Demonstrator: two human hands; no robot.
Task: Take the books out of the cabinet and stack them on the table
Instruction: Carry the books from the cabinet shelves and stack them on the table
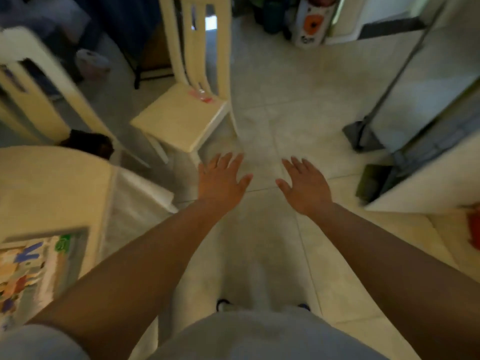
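Here we hold our left hand [220, 179] and right hand [305, 185] out flat and empty over the tiled floor [285, 105] at frame centre, while a colourful book [28, 271] lies on the table [52, 183] at lower left.

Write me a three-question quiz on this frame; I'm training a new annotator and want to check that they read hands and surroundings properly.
1. True or false: the left hand grips a book.
2. What lies on the table at the lower left? A) a colourful book B) a laptop C) a plate
3. Which piece of furniture stands just beyond the left hand?

Key
1. False; both it and the right hand are spread and hold nothing.
2. A, the colourful book.
3. The cream chair.
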